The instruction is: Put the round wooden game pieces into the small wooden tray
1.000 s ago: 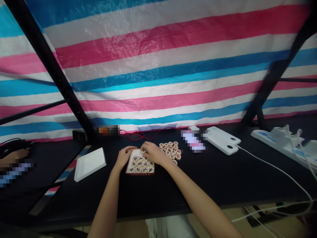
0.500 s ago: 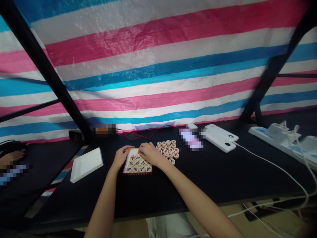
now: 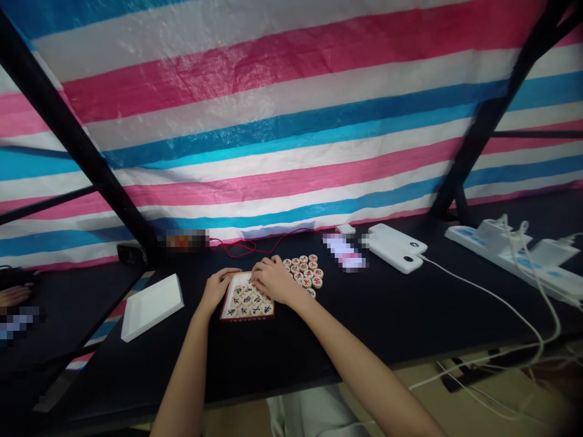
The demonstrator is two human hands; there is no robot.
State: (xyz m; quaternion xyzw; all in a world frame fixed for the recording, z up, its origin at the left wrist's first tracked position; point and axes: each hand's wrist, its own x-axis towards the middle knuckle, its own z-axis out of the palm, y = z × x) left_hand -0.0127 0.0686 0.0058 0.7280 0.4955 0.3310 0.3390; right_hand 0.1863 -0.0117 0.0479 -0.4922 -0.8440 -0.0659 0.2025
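A shallow box with a red side (image 3: 248,318) holds rows of round Chinese chess pieces (image 3: 248,299) with black characters. My left hand (image 3: 215,291) grips its left edge, fingers curled along the far corner. Over the box's upper right part, my right hand (image 3: 274,279) has its fingers bent down on a chess piece, which the fingers mostly cover. Right beside that hand, a cluster of Chinese chess pieces with red characters (image 3: 307,273) lies on the black table (image 3: 255,358). One black-marked piece (image 3: 311,293) shows partly behind my right wrist.
A white box lid (image 3: 152,306) lies to the left. Toward the back right are a blurred-out phone (image 3: 345,251), white power banks (image 3: 396,247) with a cable, and a power strip (image 3: 514,258). A red wire (image 3: 241,249) runs along the back. Another person's hand (image 3: 13,296) is at far left.
The view has shifted slightly, so everything sits a little further left. My right hand has moved slightly over the box; my left hand stays at its edge.
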